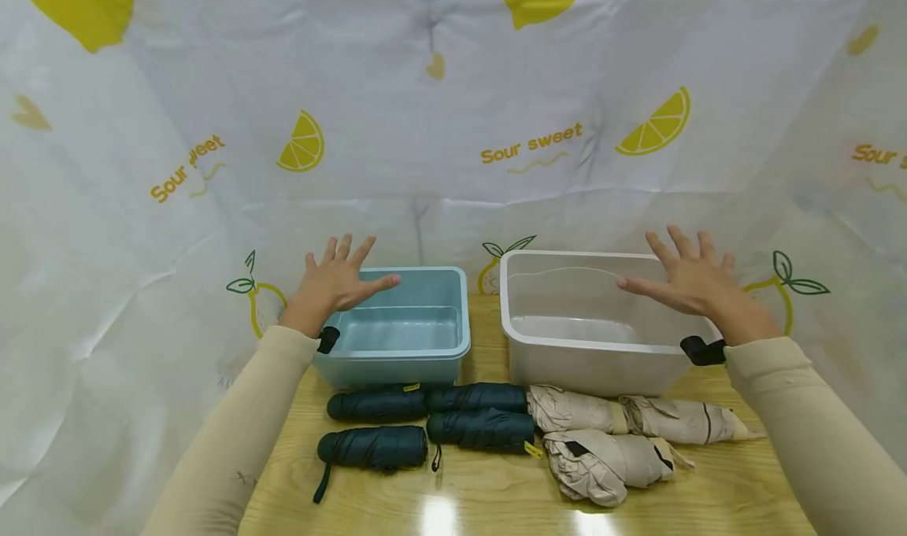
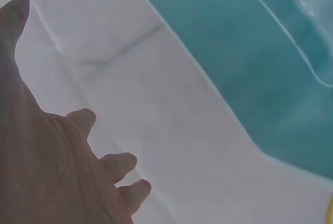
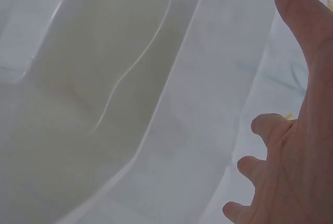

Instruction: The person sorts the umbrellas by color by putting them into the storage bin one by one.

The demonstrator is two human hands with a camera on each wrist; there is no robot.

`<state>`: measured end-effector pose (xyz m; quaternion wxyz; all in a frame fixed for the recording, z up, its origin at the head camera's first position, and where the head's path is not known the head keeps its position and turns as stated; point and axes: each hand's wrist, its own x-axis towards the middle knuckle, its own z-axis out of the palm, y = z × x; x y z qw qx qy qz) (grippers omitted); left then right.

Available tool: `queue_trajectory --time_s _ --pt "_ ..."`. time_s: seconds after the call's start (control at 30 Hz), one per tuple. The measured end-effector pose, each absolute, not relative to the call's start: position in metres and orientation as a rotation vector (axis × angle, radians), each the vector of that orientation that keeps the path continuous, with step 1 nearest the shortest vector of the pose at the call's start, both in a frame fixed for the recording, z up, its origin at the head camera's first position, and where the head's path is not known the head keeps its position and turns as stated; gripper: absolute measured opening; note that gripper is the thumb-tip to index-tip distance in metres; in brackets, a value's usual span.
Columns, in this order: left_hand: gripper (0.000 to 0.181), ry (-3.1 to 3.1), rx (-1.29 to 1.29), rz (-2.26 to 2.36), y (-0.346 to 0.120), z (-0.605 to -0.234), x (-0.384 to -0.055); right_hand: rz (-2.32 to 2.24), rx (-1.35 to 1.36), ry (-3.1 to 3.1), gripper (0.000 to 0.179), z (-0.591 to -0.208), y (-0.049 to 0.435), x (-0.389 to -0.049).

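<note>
My left hand (image 1: 336,284), fingers spread, hovers over the left side of a light blue plastic bin (image 1: 390,371). Above the right part of a larger off-white bin (image 1: 595,372), my right hand (image 1: 697,282) is spread the same way. Both hands hold nothing; the left wrist view shows the left palm (image 2: 52,166) beside the blue bin's rim, the right wrist view the right palm (image 3: 294,156). Several folded dark green umbrellas (image 1: 375,446) lie in front of the blue bin. Three folded beige umbrellas (image 1: 602,461) lie before the off-white one, partly touching each other.
Bins and umbrellas are on a light wooden table (image 1: 383,504). A white cloth (image 1: 397,158) printed with lemons hangs behind and along both sides. Both bins stand close to the back cloth, with a narrow gap between them.
</note>
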<state>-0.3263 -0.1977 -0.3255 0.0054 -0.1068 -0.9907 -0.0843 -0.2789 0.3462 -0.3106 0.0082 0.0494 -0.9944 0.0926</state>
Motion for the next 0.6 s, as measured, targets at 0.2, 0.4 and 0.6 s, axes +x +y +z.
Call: queue_trajectory --time_s 0.2,0.4,0.6 --pt "0.103 -3.071 -0.356 -0.313 -0.181 -0.328 -0.315 0.279 0.185 -3.075 0.106 -0.308 0.345 -0.263" --pt "0.086 -2.891 -0.531 -0.604 -0.141 -0.336 -0.28 0.361 0.334 -2.882 0.095 -0.327 0.345 -0.232" --pt "0.041 -2.491 -0.783 -1.392 -0.087 -0.373 -0.245 0.672 0.487 -2.496 0.064 -0.37 0.347 -0.19"
